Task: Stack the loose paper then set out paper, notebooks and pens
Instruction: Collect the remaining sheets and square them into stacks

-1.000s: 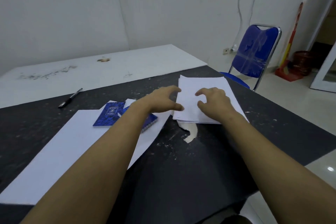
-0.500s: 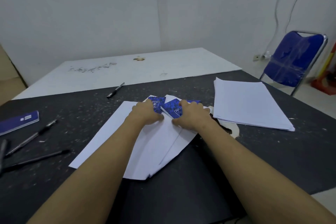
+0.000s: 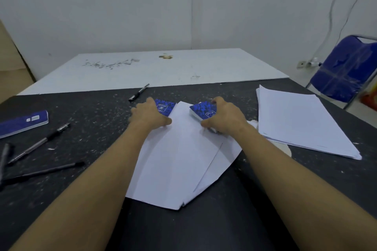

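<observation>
Loose white sheets (image 3: 179, 161) lie fanned on the black table in front of me. At their far end are two small blue notebooks. My left hand (image 3: 148, 116) rests on the left blue notebook (image 3: 165, 107) and covers part of it. My right hand (image 3: 223, 117) grips the right blue notebook (image 3: 201, 111), lifted slightly off the sheets. A neat stack of white paper (image 3: 299, 124) lies to the right. A third blue notebook (image 3: 22, 123) lies at the far left, with several black pens (image 3: 38, 143) near it. One more pen (image 3: 138, 92) lies beyond my left hand.
A white board (image 3: 163, 69) covers the far half of the black table (image 3: 91, 112). A blue chair (image 3: 344, 71) stands at the right, past the table's corner. The wall is close behind the table.
My hands left the paper stack on the right and came to the two blue notebooks. They have pulled the notebooks apart, and the right one is lifted.
</observation>
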